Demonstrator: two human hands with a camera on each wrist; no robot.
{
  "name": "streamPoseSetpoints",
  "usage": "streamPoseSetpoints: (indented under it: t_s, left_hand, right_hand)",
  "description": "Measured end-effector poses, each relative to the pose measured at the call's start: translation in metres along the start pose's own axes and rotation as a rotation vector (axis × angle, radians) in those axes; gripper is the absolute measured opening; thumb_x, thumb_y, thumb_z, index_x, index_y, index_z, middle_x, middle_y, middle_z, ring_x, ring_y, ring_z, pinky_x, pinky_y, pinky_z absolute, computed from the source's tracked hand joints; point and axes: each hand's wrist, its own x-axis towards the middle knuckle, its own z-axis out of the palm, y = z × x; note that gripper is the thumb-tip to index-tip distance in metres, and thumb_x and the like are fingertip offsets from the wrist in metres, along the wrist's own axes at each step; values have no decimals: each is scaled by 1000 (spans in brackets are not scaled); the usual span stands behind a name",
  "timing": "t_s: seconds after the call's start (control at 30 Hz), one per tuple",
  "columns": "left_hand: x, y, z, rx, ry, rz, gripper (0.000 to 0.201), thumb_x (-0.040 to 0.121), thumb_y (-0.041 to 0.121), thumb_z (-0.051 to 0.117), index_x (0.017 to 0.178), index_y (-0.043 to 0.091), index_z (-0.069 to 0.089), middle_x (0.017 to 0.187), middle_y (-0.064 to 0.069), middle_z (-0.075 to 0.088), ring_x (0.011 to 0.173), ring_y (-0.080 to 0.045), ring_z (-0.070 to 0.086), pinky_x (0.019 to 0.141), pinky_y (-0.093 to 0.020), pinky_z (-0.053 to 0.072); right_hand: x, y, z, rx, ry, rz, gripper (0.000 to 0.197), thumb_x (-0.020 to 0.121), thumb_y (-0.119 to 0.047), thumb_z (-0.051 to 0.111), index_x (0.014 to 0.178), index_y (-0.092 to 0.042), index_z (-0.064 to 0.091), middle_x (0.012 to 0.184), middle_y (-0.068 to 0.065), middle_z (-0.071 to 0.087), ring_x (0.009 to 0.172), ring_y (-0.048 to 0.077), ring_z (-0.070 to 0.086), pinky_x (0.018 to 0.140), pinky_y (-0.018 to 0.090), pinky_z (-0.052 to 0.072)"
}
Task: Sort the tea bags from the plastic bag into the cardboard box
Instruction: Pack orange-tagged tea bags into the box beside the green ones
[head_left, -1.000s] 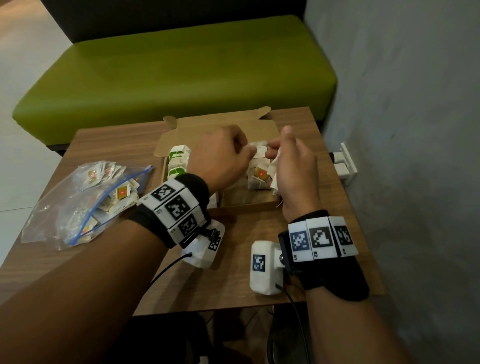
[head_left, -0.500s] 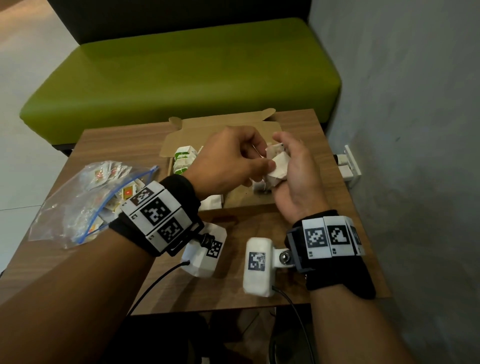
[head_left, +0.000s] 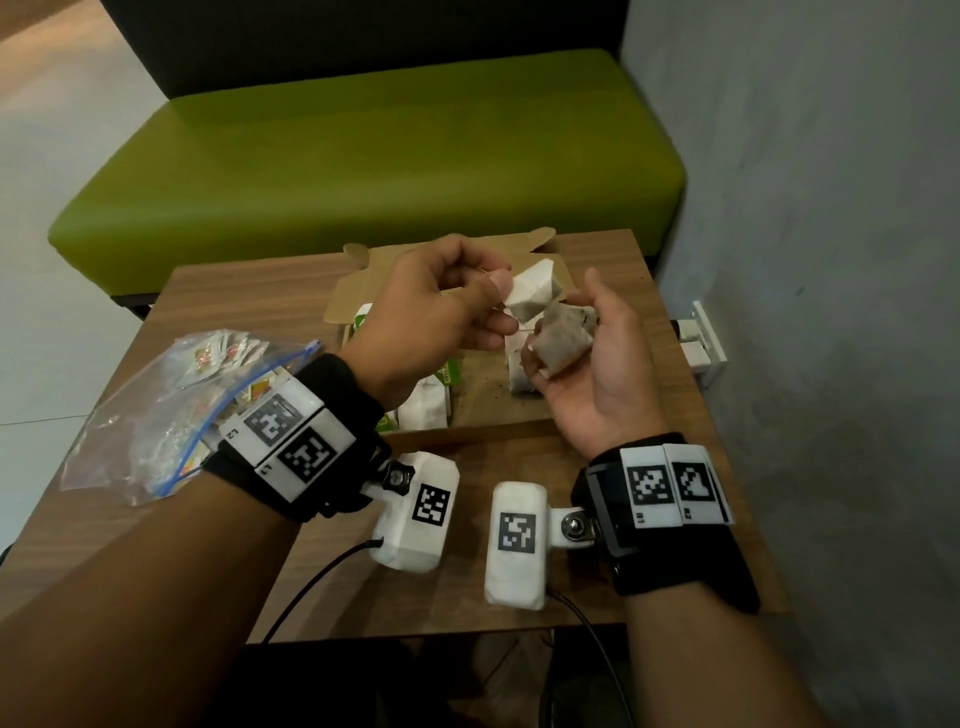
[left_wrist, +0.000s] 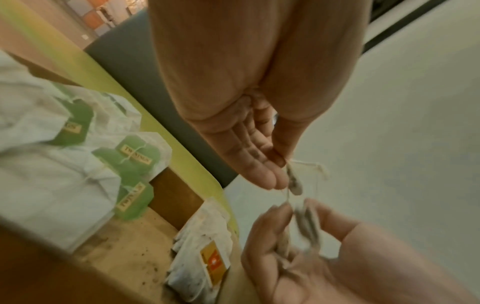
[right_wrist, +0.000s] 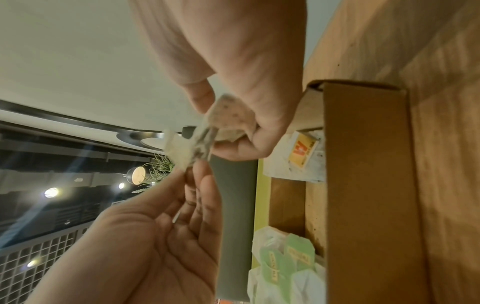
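Pinching one tea bag (head_left: 534, 289) by its corner, the left hand (head_left: 435, 310) holds it just above the cardboard box (head_left: 519, 410), while the right hand (head_left: 597, 358) beside it cups another bag (head_left: 563, 338) in curled fingers.

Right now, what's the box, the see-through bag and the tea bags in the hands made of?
Box: looks like brown cardboard, matte, with folded flaps and cut edges.
Plastic bag: thin clear plastic film, shiny and crinkled, with a blue zip strip.
Tea bags: seemingly thin white filter paper, soft and crumpled, dark tea specks showing through; the left hand pinches one, the right hand cradles another.
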Motion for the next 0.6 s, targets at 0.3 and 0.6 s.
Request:
streamPoseSetpoints:
  t_s: [0.3,0.6]
  left_hand:
    - [1,2,0,59,41,-26,11,99,10,57,101,3,65,81,-8,63,64,-12,67,55,-23,53]
    - [-4,4,3,489,2,111,36,79,50,76,108,32,66,103,13,66,77,-6,68,66,-21,56]
  right_hand:
    - [-2,6,4,-127,-72,-28,22,97,-8,59,118,-12,60,89,4,61,59,5,48,39,15,35]
    - [-4,8,1,-367,-7,-179,8,96,-11,62,93,-17,64,75,-2,67,59,6,54,39,18,34]
